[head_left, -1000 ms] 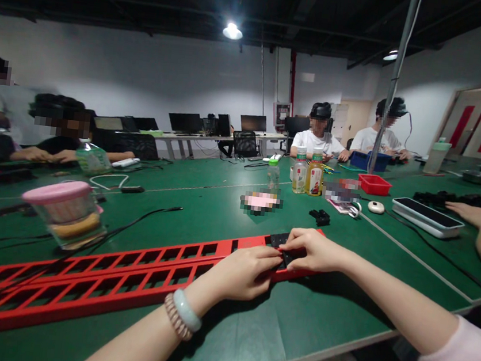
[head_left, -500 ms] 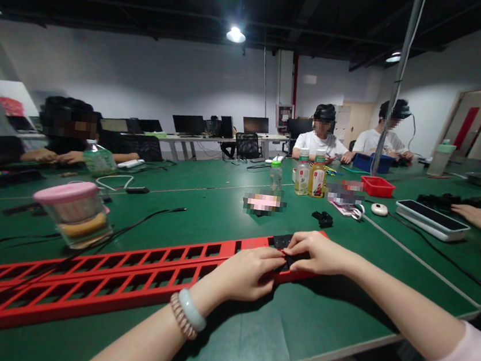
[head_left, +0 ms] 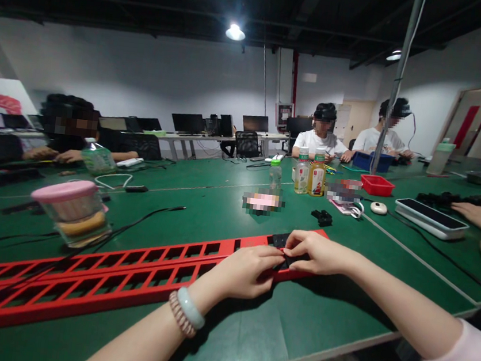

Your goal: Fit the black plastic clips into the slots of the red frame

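Observation:
A long red slotted frame (head_left: pixel 255 242) lies across the table in front of me, with rows of openings along it. Near its right end sit black plastic pieces (head_left: pixel 280 240). My left hand (head_left: pixel 250 271) rests over the front edge of the frame, fingers bent and pressed together at a black piece; its fingertips are partly hidden. From the right, my right hand (head_left: pixel 319 253) pinches the same black plastic piece (head_left: pixel 295 260) between thumb and fingers. Both hands' fingertips nearly meet there.
A pink-lidded jar (head_left: pixel 74 213) and black cables stand behind the frame. Farther back are drink bottles (head_left: pixel 317 175), a red tray (head_left: pixel 377 186), a small black part (head_left: pixel 322 217) and a white-edged device (head_left: pixel 431 219). A co-worker's hand (head_left: pixel 479 222) is at right; other people sit across.
Both hands keep almost the same place and grip at the black piece. The view has shifted very slightly.

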{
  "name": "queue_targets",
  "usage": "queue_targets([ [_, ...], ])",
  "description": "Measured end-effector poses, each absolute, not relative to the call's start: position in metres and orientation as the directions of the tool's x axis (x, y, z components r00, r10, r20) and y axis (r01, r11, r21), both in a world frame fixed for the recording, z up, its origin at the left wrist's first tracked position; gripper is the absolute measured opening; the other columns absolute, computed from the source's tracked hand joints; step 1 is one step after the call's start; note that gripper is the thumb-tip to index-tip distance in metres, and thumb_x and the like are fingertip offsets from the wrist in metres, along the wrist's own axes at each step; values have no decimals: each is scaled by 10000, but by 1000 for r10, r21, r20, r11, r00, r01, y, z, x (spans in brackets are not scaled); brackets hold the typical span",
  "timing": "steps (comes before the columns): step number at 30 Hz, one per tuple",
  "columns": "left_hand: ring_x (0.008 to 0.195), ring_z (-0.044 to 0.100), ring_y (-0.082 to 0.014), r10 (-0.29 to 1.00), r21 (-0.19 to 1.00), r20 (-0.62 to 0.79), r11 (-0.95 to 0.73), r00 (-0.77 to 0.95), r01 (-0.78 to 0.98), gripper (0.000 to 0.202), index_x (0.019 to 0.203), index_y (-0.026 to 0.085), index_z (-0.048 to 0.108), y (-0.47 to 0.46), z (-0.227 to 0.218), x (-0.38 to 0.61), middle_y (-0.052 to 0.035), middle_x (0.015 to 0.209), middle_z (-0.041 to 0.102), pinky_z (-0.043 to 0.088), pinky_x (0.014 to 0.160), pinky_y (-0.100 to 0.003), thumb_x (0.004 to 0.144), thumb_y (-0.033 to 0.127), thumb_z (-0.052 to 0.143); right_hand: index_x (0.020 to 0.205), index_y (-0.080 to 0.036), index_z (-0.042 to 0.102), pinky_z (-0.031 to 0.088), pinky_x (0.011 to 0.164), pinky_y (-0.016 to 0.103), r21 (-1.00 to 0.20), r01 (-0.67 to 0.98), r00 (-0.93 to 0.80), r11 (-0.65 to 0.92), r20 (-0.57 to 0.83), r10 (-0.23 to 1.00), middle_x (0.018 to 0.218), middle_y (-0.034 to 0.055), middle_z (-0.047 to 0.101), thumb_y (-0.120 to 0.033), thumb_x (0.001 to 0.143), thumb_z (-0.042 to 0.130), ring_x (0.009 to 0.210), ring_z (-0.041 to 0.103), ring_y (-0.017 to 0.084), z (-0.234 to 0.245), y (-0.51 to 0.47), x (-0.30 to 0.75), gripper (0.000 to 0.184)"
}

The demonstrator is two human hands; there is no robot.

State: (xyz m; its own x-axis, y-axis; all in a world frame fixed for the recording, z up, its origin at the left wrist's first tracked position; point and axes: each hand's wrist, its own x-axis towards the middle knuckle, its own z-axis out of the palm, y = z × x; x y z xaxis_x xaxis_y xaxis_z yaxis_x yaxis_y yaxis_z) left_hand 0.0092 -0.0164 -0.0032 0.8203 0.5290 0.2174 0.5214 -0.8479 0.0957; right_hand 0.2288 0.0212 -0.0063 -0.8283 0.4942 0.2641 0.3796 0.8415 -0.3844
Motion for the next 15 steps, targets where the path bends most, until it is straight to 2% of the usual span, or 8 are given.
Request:
queue_targets([
  [9, 1034, 537, -215, 521, 116, 232, -853, 821, 509, 423, 1143, 167, 509, -13, -4, 9, -91, 1169, 544, 446, 877, -327, 724, 133, 470, 934, -141, 667, 438, 787, 302, -278, 396, -835, 875, 288, 469, 950, 89, 521, -374, 744, 595, 862, 515, 176, -5, 18, 229, 309],
  [15, 1015, 548, -208, 531, 128, 242, -847, 812, 516, 416, 1141, 178, 510, -14, -3, 9, -85, 1150, 554, 450, 871, -318, 729, 137, 475, 924, -131, 665, 433, 813, 328, -160, 406, -852, 900, 291, 436, 968, 114, 514, -329, 752, 585, 907, 497, 202, -7, 14, 228, 274],
])
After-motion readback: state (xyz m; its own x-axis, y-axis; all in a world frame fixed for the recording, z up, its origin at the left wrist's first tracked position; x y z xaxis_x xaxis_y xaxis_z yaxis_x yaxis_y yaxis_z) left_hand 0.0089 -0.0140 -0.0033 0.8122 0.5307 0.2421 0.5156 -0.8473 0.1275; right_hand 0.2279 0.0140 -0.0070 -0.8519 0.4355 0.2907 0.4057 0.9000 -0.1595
